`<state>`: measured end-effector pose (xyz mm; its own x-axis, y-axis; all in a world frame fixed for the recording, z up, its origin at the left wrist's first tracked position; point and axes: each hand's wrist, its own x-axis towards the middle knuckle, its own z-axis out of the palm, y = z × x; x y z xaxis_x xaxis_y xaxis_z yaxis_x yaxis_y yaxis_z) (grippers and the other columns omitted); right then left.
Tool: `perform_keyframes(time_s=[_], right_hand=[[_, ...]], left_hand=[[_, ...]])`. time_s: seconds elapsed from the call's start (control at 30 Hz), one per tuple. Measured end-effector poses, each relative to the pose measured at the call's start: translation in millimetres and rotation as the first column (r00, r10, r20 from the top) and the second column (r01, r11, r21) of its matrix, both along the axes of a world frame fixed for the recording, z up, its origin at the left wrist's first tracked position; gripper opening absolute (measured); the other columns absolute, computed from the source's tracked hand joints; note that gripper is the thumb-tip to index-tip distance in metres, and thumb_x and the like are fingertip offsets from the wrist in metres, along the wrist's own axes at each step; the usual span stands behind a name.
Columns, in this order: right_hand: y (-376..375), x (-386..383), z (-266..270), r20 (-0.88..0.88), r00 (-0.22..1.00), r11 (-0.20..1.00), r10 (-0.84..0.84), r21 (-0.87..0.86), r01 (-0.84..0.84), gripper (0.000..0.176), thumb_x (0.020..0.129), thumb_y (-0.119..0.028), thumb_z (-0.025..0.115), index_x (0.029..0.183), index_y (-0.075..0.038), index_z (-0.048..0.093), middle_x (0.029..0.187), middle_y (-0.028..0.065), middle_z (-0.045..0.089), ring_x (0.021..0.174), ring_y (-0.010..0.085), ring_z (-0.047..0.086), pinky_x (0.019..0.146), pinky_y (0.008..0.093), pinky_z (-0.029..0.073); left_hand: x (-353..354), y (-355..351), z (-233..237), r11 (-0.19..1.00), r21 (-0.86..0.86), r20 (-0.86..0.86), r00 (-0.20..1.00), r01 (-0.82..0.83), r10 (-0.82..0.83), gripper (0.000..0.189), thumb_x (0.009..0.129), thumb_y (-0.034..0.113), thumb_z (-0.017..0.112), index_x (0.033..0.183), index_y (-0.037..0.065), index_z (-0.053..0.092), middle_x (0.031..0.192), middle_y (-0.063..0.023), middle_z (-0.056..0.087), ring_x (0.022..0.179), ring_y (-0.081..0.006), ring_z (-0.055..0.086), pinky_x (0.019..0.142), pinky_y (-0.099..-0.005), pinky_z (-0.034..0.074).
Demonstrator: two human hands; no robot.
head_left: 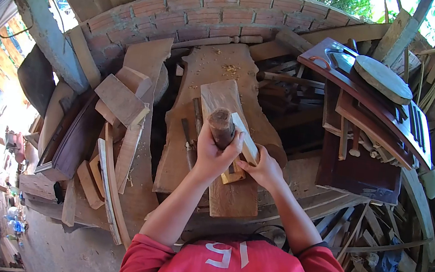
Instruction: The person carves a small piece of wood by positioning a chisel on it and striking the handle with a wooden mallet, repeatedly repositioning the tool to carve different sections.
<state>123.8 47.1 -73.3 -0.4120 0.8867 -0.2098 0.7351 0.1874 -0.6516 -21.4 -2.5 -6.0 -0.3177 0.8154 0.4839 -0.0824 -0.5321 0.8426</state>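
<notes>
Head cam, only view I've got: my left hand (218,150) is wrapped around a dark round wooden piece (221,127). My right hand (263,168), just beside it, is closed on a pale wood strip (246,140). Board (233,200) sits below both, slim tools (188,137) left of them on the surface (168,171).

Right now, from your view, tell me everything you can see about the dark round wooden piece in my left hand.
The dark round wooden piece looks like a thick, short cylinder, deep brown with a slightly lighter, rough-looking rounded end. That end points up toward the camera. Your left hand is wrapped around it, hiding the lower part, so I can't tell what it joins below. It shows in front of the plank, beside the pale strip; whether it touches either is unclear.
</notes>
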Motion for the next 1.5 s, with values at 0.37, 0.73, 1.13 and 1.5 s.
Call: perform_keyframes(time_s=[0.37,0.73,1.13,1.5], right_hand=[[13.7,11.7,-9.1,-0.037,0.999,0.999,-0.005,-0.032,0.003,0.067,0.076,-0.054,0.054,0.118,-0.003,0.044,0.1,0.0211,0.058,0.096,0.036,0.055,0.079,0.0395,0.043],[-3.5,64.8,180.5,-0.781,0.585,0.919,0.217,0.366,0.148,0.065,0.082,-0.057,0.045,0.119,-0.003,0.041,0.073,0.0033,0.049,0.055,0.0079,0.046,0.045,0.0198,0.038],[-99.6,88.9,205.2,-0.626,0.774,0.787,0.095,0.524,0.327,0.066,0.08,-0.055,0.044,0.114,0.001,0.043,0.077,0.0078,0.047,0.061,0.0148,0.046,0.051,0.0244,0.037],[-123.4,103.9,189.5,-0.746,0.657,0.835,0.107,0.426,0.348,0.056,0.079,-0.046,0.055,0.111,-0.002,0.045,0.069,0.0054,0.053,0.054,0.02,0.05,0.05,0.0291,0.042]], left_hand=[[4.8,-0.7,5.3,0.997,-0.081,0.065,0.998,0.017,-0.012,0.027,0.074,0.001,0.061,0.096,0.003,0.046,0.08,-0.0005,0.051,0.073,-0.0068,0.05,0.065,-0.0206,0.041],[16.8,-12.4,17.2,0.999,-0.034,-0.248,0.969,-0.015,0.006,0.024,0.066,0.006,0.066,0.085,0.004,0.05,0.074,-0.006,0.057,0.066,-0.0125,0.054,0.063,-0.026,0.044],[8.5,-24.2,26.6,0.991,-0.069,-0.289,0.948,0.117,-0.132,0.027,0.067,0.001,0.064,0.088,0.004,0.048,0.072,-0.0036,0.055,0.067,-0.0087,0.052,0.061,-0.0246,0.043],[21.0,-41.3,15.4,0.992,-0.045,-0.458,0.88,0.119,-0.127,0.037,0.065,0.011,0.071,0.094,0.006,0.048,0.08,-0.0126,0.059,0.074,-0.0272,0.06,0.064,-0.0324,0.046]])
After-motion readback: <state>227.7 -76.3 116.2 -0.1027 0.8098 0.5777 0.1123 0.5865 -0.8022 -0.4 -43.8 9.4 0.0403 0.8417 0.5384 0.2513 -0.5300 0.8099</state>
